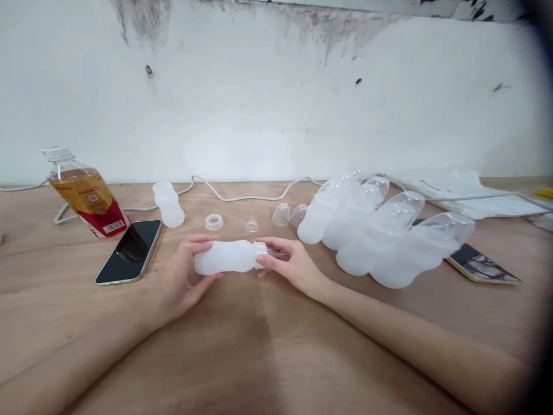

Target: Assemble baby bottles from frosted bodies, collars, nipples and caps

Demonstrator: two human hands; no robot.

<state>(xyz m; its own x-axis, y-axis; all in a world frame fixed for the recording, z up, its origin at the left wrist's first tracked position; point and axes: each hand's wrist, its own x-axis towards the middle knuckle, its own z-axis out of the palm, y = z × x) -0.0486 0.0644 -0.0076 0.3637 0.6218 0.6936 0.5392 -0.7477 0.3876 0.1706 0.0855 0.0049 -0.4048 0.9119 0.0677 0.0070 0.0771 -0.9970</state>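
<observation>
Just my side of the ring (213, 222), I'm holding one bottle (227, 257) sideways: my left hand (186, 275) is cupping its base, thumb and fingers apart, and my right hand (294, 265) is pinching its collar (260, 249). I'm apparently working the collar; the next move is probably calling for a firm left grip and a turn. Right of the ring, one teat (252, 224), two caps (281, 214) and at least four capped bottles (393, 253) are sitting; left, one bare bottle (169, 206), one phone (144, 248), one drink (91, 199).
</observation>
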